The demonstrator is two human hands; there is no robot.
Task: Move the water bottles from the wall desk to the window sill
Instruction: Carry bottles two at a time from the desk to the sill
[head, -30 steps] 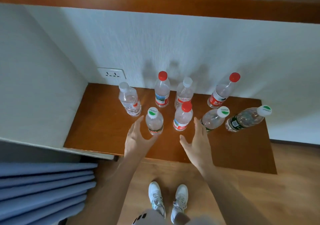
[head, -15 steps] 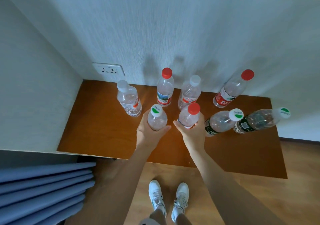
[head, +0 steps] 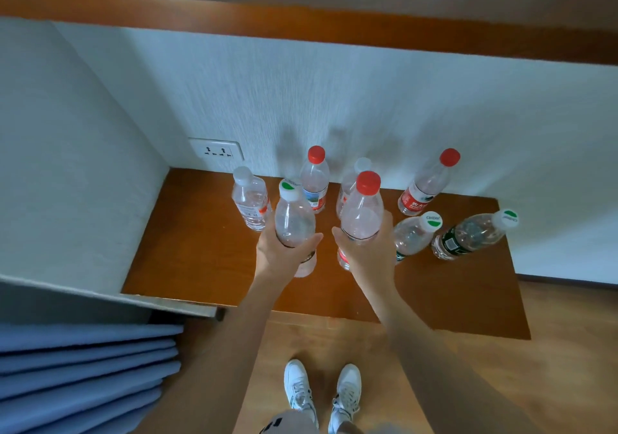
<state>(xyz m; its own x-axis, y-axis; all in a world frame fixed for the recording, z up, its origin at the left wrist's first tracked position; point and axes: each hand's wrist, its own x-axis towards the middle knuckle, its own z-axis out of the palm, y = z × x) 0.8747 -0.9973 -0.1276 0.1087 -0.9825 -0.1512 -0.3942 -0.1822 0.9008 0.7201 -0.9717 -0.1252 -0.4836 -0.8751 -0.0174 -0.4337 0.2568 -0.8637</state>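
The main risk, as I judge it, is a knock. The right hand [head: 371,256] is just beside a neighbour bottle [head: 414,236] with a green-marked cap, and if the arm swings out to the right, this one could fall toward the right edge of the wall desk [head: 200,253]. A slip is the second risk: both grips are around smooth plastic, rather low on the body, so the heavy upper part could tip out during a quick turn.

The left hand [head: 282,256] has its fingers curled around the green-capped bottle [head: 294,219], and the right hand is wrapped around the red-capped bottle [head: 363,213]. Both bottles are upright, over the middle of the surface, and seem lifted from it, though I cannot be sure. The other bottles [head: 314,179], six of them, are on the surface behind the hands, along the back edge and toward the right edge. The window sill is not in view.
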